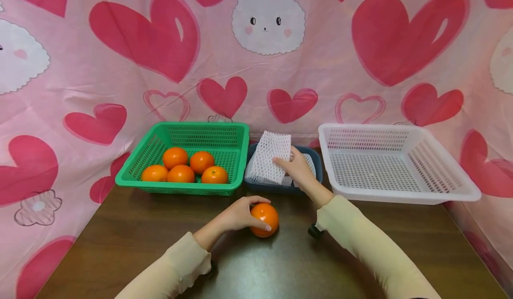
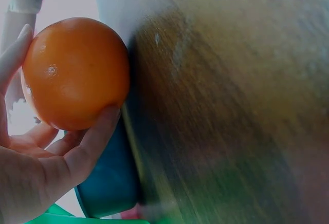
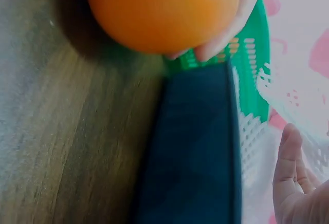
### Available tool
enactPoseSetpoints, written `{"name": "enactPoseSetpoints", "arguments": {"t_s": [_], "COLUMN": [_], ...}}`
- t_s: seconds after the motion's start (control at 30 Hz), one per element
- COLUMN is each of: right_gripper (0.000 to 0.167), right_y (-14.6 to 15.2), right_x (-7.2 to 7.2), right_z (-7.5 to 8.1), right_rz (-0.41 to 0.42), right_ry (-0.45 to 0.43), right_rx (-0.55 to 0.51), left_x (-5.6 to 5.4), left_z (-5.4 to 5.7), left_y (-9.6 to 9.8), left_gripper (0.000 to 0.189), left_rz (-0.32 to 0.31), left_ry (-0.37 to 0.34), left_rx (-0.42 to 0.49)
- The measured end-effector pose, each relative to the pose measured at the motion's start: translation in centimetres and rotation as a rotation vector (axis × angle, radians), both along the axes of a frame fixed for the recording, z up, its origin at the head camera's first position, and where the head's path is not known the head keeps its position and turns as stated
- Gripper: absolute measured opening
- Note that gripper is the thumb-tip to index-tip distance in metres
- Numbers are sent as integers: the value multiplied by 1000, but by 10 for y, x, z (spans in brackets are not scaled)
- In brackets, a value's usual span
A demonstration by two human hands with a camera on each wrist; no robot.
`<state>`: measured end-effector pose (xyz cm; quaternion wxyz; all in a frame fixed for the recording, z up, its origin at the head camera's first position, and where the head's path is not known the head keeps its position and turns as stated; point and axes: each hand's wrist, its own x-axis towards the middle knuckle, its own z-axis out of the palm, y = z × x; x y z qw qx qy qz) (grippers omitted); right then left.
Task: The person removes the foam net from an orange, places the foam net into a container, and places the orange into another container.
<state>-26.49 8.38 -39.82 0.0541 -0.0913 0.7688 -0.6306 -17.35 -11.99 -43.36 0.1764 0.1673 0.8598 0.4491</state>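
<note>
My left hand (image 1: 242, 214) grips a single orange (image 1: 265, 220) low over the front middle of the table, thumb and fingers curled round its side. In the left wrist view the orange (image 2: 77, 72) sits between the thumb and the fingertips. My right hand (image 1: 297, 167) pinches a white foam net sleeve (image 1: 272, 156) over the dark blue bin (image 1: 256, 186). More white netting (image 1: 309, 163) lies in that bin behind the hand. From the right wrist, the hand (image 3: 298, 183) shows at the lower right edge beside the lifted net.
A green basket (image 1: 182, 190) with several oranges (image 1: 175, 157) stands at the back left. At the back right is a white slatted basket (image 1: 401, 196). A pink curtain (image 1: 216, 31) printed with hearts hangs behind the brown wooden table (image 1: 132, 232).
</note>
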Motion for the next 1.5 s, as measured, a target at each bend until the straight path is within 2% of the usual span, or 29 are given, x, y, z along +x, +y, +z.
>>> {"name": "enactPoseSetpoints", "arguments": {"t_s": [0.2, 0.4, 0.53, 0.67, 0.87, 1.0, 1.13, 1.3, 1.5], "right_gripper": [58, 91, 104, 95, 68, 47, 34, 30, 28], "right_y": [-4, -5, -4, -2, -4, -5, -6, -6, -4], "right_x": [-13, -21, -21, -19, -14, -13, -13, -15, -15], "right_z": [-6, -11, -13, -13, -15, -16, -18, -24, -29], "right_rz": [-28, -45, -69, -76, -81, -39, 29, 90, 103], "right_ry": [-71, -63, -2, 126, 366, 483, 457, 409, 396], "right_rx": [49, 132, 223, 362, 611, 739, 745, 762, 743], "left_x": [-1, -2, -3, -3, -3, -2, -2, -2, 0], "left_z": [1, 1, 2, 2, 3, 3, 3, 3, 1], "left_y": [0, 1, 1, 0, -1, -2, -2, -2, -2], "left_gripper": [64, 64, 63, 64, 63, 62, 63, 63, 62], "left_rz": [2, 2, 6, 10, 16, 15, 8, 0, 13], "left_ry": [-7, -2, -1, -12, -19, -28, -40, -37, -28], "left_rx": [-3, 0, 0, 6, 0, -10, -16, -14, -16]}}
